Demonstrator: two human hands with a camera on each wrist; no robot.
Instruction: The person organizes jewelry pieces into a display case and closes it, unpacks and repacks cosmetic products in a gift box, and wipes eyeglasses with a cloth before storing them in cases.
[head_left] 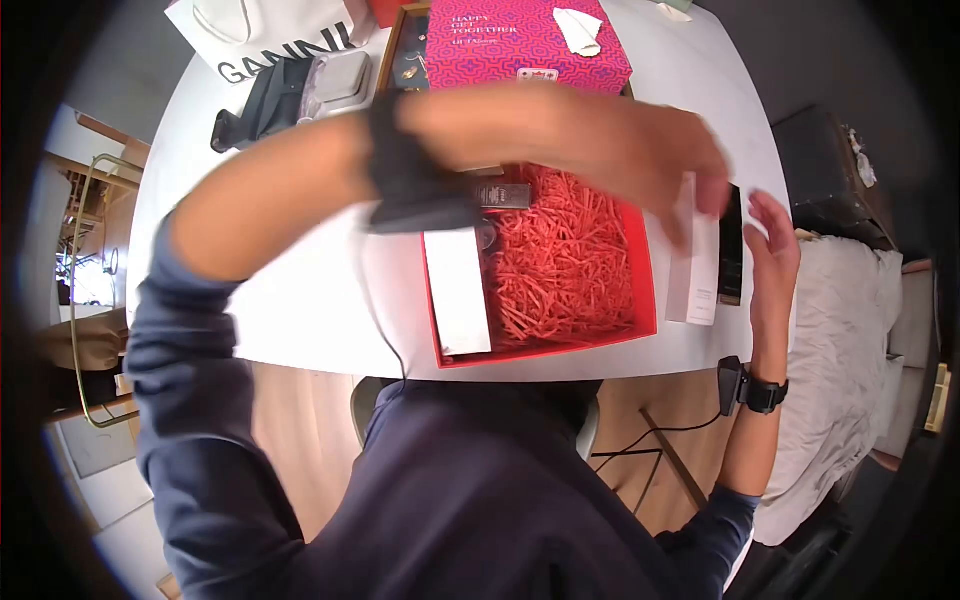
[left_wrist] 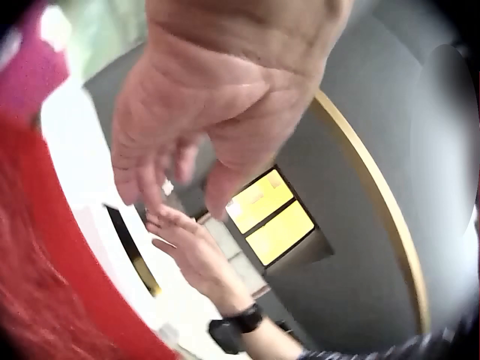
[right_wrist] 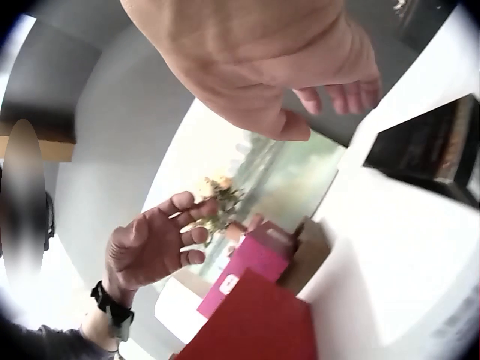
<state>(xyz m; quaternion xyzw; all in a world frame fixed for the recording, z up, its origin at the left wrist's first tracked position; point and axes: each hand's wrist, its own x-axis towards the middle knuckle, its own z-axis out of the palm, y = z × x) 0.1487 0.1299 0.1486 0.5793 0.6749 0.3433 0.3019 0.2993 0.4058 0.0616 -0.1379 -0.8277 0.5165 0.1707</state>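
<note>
My left hand reaches across the red box, its fingers loosely bent above a slim white box; no grip shows. Beside that lies a black box, with my right hand just to its right, fingers spread and empty. In the left wrist view the left hand hangs open, the right hand beyond it. The right wrist view has the black box below the right hand. Red shredded paper, a white box and a small dark box sit inside the red box.
A pink patterned box stands at the back on a dark tray. Back left are a white paper bag, a black pouch and a grey case. A cable hangs over the table's front edge.
</note>
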